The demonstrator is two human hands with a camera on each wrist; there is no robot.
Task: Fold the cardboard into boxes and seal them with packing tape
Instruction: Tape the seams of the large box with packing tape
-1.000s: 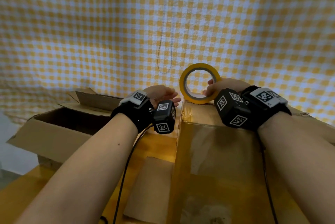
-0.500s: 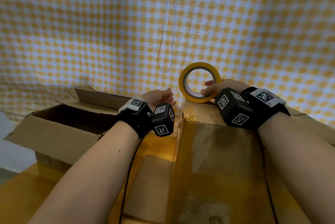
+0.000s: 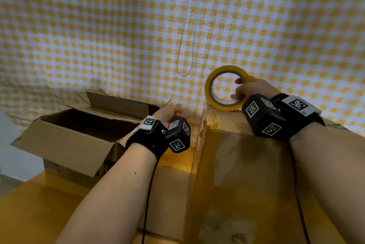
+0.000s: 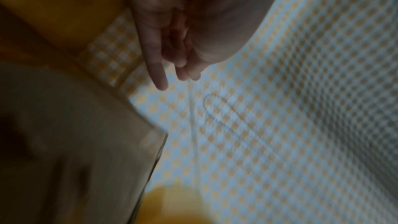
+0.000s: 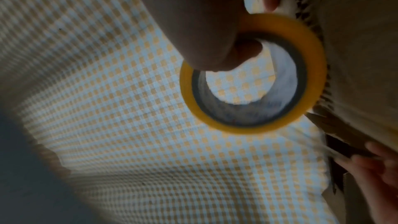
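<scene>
A yellow packing tape roll (image 3: 208, 90) (image 5: 313, 67) stands on edge at the far end of a closed cardboard box (image 3: 246, 164) (image 5: 355, 40) whose top is covered with glossy tape. My right hand (image 3: 253, 90) (image 5: 204, 23) grips the roll at its right side, with a finger hooked through the hole. My left hand (image 3: 171, 112) (image 4: 172, 60) hovers just left of the box's far left corner, fingers loosely extended, holding nothing. It also shows, blurred, in the right wrist view as the left hand (image 5: 370, 164).
An open cardboard box (image 3: 65, 145) with raised flaps sits at the left on the wooden table (image 3: 39, 214). A flat cardboard flap (image 3: 169, 194) lies between the two boxes. A yellow-and-white checked cloth (image 3: 118, 26) hangs close behind everything.
My left hand has drawn away from the tape roll, down and to the left. My right hand has shifted from the roll's lower edge up to its right side, and the roll moved slightly right.
</scene>
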